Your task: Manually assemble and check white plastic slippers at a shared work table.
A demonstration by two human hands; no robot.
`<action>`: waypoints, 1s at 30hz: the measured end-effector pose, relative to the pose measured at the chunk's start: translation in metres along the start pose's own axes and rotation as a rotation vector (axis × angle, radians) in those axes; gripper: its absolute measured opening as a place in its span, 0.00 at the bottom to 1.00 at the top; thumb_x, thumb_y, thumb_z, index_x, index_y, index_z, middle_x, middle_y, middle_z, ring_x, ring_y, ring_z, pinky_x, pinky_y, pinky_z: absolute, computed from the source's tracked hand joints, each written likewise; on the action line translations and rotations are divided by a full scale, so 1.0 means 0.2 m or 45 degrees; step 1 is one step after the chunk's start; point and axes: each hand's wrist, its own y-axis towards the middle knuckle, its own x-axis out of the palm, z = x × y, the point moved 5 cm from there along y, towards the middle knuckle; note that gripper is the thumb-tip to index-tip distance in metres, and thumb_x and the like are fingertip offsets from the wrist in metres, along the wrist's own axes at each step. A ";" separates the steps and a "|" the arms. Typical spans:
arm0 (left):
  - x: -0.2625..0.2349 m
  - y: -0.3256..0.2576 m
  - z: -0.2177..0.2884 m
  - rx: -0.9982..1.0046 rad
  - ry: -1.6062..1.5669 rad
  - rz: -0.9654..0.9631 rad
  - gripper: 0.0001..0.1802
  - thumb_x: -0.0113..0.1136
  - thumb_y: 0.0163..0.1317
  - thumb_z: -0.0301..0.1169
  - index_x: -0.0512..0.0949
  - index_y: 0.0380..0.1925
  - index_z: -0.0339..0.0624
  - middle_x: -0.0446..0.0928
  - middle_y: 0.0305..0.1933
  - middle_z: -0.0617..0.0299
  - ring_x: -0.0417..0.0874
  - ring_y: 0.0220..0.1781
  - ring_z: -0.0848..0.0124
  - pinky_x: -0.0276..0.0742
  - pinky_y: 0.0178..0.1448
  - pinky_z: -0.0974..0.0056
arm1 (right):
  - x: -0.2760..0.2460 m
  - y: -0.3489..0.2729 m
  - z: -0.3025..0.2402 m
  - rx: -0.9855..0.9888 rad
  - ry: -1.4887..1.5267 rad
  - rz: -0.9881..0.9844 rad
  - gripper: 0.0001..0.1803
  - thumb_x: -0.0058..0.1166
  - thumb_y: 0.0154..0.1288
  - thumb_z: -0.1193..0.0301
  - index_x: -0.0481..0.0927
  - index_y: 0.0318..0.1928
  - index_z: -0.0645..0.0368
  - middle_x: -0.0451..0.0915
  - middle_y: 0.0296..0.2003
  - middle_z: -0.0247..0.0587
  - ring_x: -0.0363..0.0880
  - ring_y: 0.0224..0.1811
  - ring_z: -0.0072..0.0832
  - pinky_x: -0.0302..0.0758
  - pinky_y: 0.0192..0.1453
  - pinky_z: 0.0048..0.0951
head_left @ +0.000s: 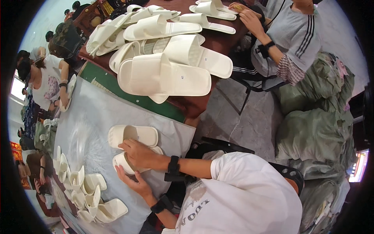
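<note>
A cream slide slipper (120,158) lies under my hands on the pale sheeted table. My right hand (141,154) bends over it from above, its fingers closed around the strap; the wrist hides much of the sole. Along the slipper's near side, my left hand (136,185) touches the edge with fingers stretched and thumb apart. Just beyond, a matching slipper (146,136) rests flat, strap towards the left. Both wrists wear black bands.
A large heap of cream slippers (165,76) covers the brown table ahead. More slippers (93,195) stand at the lower left. A green board (128,93) borders the sheet. Co-workers sit at the left and upper right; green sacks (307,134) fill the right side.
</note>
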 end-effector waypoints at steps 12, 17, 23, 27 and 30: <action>-0.04 -0.04 -0.04 -0.082 0.354 0.196 0.23 0.57 0.74 0.34 0.72 0.64 0.34 0.62 0.74 0.45 0.64 0.74 0.51 0.59 0.76 0.50 | 0.12 0.21 0.07 0.003 0.066 0.109 0.09 0.52 0.62 0.79 0.80 0.42 0.65 0.80 0.41 0.51 0.81 0.42 0.49 0.79 0.48 0.44; -0.05 -0.05 -0.03 -0.098 0.114 0.188 0.17 0.57 0.71 0.28 0.75 0.57 0.33 0.68 0.67 0.46 0.67 0.71 0.51 0.61 0.74 0.48 | 0.13 0.20 0.05 0.037 -0.177 -0.125 0.11 0.50 0.61 0.78 0.81 0.44 0.65 0.82 0.39 0.53 0.82 0.43 0.49 0.80 0.47 0.44; -0.25 -0.25 0.03 0.298 -0.134 0.557 0.06 0.50 0.69 0.19 0.78 0.39 0.34 0.75 0.48 0.50 0.78 0.43 0.61 0.79 0.47 0.61 | -0.40 -0.11 -0.19 -0.286 -0.112 0.161 0.14 0.59 0.56 0.81 0.81 0.45 0.63 0.83 0.41 0.49 0.83 0.45 0.48 0.80 0.50 0.41; -0.39 -0.36 0.23 0.465 -0.400 0.531 0.08 0.48 0.67 0.16 0.77 0.33 0.34 0.75 0.43 0.52 0.76 0.32 0.64 0.76 0.35 0.64 | -0.94 -0.42 -0.18 -0.263 -0.391 0.399 0.09 0.56 0.61 0.80 0.81 0.42 0.61 0.82 0.35 0.48 0.82 0.41 0.47 0.80 0.47 0.38; -0.45 -0.53 0.25 0.291 -0.231 0.399 0.09 0.50 0.62 0.13 0.77 0.29 0.35 0.75 0.40 0.52 0.76 0.32 0.64 0.75 0.35 0.65 | -1.13 -0.67 0.12 0.464 -0.170 0.428 0.08 0.56 0.66 0.77 0.81 0.45 0.64 0.85 0.37 0.45 0.84 0.38 0.35 0.80 0.45 0.31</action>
